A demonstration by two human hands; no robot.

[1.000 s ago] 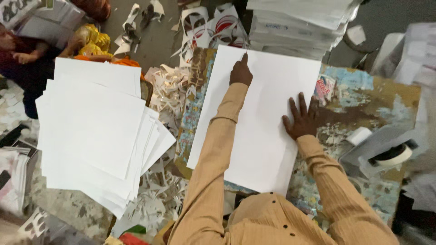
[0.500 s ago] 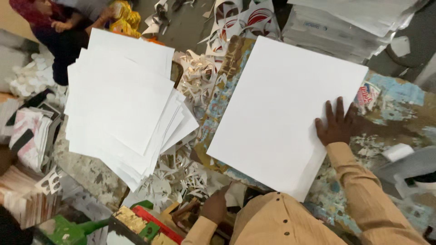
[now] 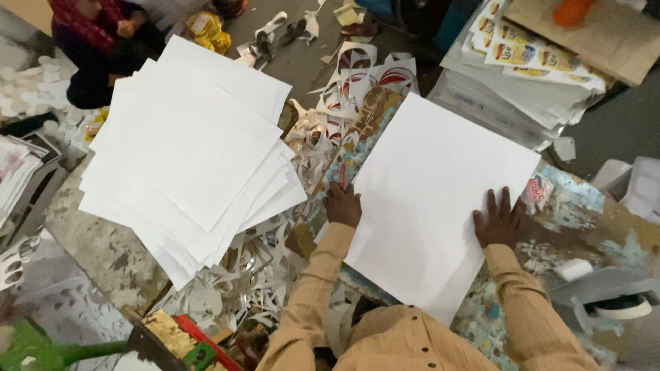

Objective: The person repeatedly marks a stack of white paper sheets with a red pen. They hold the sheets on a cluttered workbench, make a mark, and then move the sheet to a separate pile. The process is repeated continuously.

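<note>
A big white sheet [image 3: 433, 206] lies on the paint-stained tabletop [image 3: 591, 233], stretched between the two hands, its long axis running away from the person and tilted a little to their right. The left hand [image 3: 342, 206] rests on its left edge, fingers curled loosely, gripping nothing that shows. The right hand [image 3: 498, 221] lies flat and open on the right edge, fingers spread. Out beyond the left hand sits a fanned stack of white sheets [image 3: 185, 151], with paper scraps [image 3: 275, 268] between.
</note>
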